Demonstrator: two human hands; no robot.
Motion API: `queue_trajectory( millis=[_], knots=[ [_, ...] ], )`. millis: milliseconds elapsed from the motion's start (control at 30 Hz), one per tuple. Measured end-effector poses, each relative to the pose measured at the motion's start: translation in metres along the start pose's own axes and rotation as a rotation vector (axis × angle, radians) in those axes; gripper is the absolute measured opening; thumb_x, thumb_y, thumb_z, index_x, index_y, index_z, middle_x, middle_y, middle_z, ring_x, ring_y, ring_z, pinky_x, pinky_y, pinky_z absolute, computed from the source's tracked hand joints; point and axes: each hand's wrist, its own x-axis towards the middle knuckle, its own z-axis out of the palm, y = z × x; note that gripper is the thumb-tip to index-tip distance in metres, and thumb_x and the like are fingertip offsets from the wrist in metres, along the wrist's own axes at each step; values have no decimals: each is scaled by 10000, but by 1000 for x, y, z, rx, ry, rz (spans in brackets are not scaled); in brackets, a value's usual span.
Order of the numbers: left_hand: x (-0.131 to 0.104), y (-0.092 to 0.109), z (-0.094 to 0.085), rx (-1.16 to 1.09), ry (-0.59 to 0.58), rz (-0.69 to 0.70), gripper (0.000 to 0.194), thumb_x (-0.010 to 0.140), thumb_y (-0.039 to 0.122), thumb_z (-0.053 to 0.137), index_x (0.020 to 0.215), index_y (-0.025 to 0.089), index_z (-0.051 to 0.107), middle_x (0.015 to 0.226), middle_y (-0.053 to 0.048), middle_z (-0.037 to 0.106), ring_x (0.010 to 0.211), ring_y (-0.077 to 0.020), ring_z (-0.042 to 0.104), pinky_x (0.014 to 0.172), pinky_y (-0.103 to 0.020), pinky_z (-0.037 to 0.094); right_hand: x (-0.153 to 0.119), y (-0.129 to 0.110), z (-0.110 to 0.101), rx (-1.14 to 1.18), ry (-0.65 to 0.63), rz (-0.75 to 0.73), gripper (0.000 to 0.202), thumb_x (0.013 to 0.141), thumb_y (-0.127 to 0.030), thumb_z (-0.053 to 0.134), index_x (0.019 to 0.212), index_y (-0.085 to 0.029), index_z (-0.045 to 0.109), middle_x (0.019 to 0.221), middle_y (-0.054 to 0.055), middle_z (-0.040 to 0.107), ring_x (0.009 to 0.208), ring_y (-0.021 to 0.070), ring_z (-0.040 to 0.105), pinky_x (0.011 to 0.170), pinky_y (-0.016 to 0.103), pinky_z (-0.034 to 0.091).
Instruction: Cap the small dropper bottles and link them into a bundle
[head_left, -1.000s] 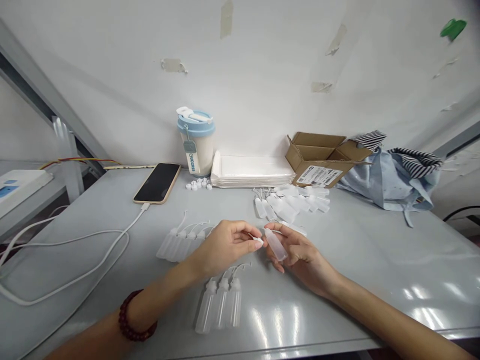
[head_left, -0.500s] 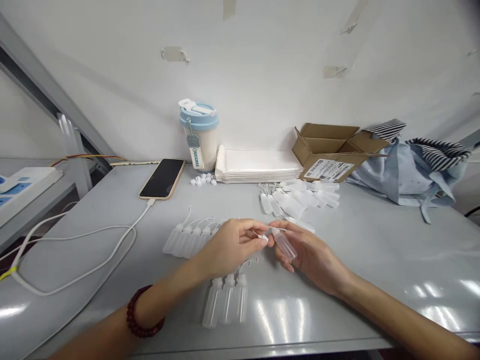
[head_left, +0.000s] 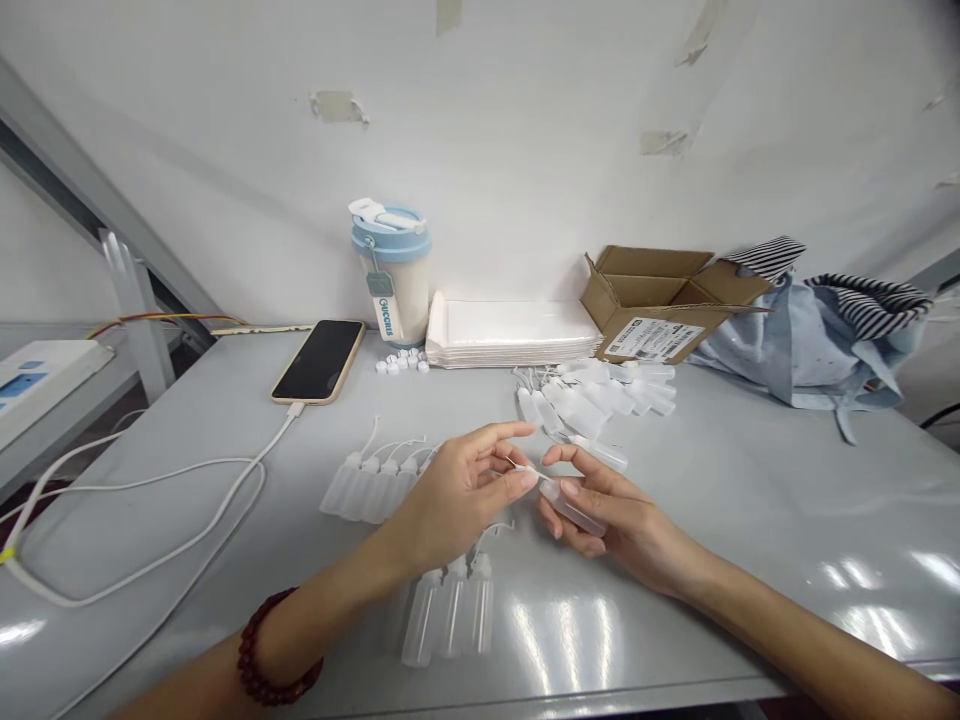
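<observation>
My right hand [head_left: 622,510] grips a small translucent plastic squeeze bottle [head_left: 574,512] between thumb and fingers, its neck pointing up and left. My left hand [head_left: 469,490] pinches a small white cap [head_left: 528,477] right at the bottle's neck; a thin dark needle-like line shows by its fingers. Whether cap and neck touch, I cannot tell. Below my left wrist lie three clear bottles [head_left: 450,612] side by side, at least one with a thin strap. Behind my left forearm, a row of several similar bottles [head_left: 367,488] with thin curved straps is partly covered by the hand.
Beyond my right hand lies a pile of bottles [head_left: 592,400]. Small white caps [head_left: 403,361] sit before a blue-lidded cup [head_left: 394,270]. A stack of white envelopes [head_left: 517,335], a cardboard box [head_left: 660,310], a cloth bag [head_left: 810,340] and a charging phone [head_left: 319,362] line the back.
My right hand has closed its thumb over the bottle and tilted it flatter. My left index finger has lifted while the cap stays pinched near the neck. The view has shifted slightly.
</observation>
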Motion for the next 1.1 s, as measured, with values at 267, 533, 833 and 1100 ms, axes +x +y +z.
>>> queue_trajectory(
  millis=[267, 533, 833, 1100],
  knots=[
    [-2, -1, 10, -159, -60, -38, 180, 785, 216, 657, 961, 178, 650, 936, -37, 661, 908, -173, 634, 826, -301, 503, -2, 1, 2, -14, 40, 45, 172, 872, -342, 499, 971, -237, 406, 563, -70, 436, 476, 63, 274, 448, 202, 146],
    [-7, 0, 16, -22, -74, 41, 148, 786, 172, 632, 933, 187, 628, 891, -28, 635, 861, -166, 632, 825, -309, 516, -5, 6, 2, -83, 36, 61, 107, 841, -262, 440, 914, -229, 369, 568, -79, 363, 479, 72, 261, 456, 206, 161],
    [-10, 5, 16, 167, -51, 161, 105, 766, 134, 630, 861, 176, 648, 859, -24, 637, 810, -146, 618, 783, -265, 522, -4, 10, -4, -112, -43, 57, 104, 814, -258, 427, 902, -212, 396, 668, -49, 433, 462, 55, 279, 466, 220, 188],
    [-10, 10, 18, 62, -60, -15, 143, 723, 158, 681, 860, 186, 653, 842, -2, 674, 836, -155, 647, 788, -264, 526, -6, 5, 6, -328, 58, 11, 197, 848, -381, 494, 812, -205, 413, 611, -53, 388, 518, 78, 271, 464, 195, 231]
  ],
)
